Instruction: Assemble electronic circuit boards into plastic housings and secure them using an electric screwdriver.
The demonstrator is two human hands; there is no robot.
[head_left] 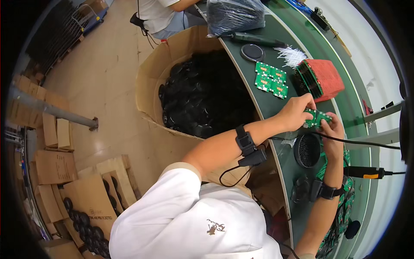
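Observation:
Between my two hands, over the dark green bench, is a small green circuit board piece that looks to be in two joined or adjoining parts. My left hand pinches its left side, and my right hand grips the right side with thumb and fingers. Just beyond my hands stands a red-wrapped stack of boards, its green edges facing left. A flat panel of green boards lies left of that stack. Nearer me, a round black bowl of small dark parts sits beside my right forearm.
A big cardboard bin of black round parts stands left of the bench. White strips, a black disc and a plastic-bagged bundle lie farther along. A black cable crosses near my right hand. Another person sits beyond.

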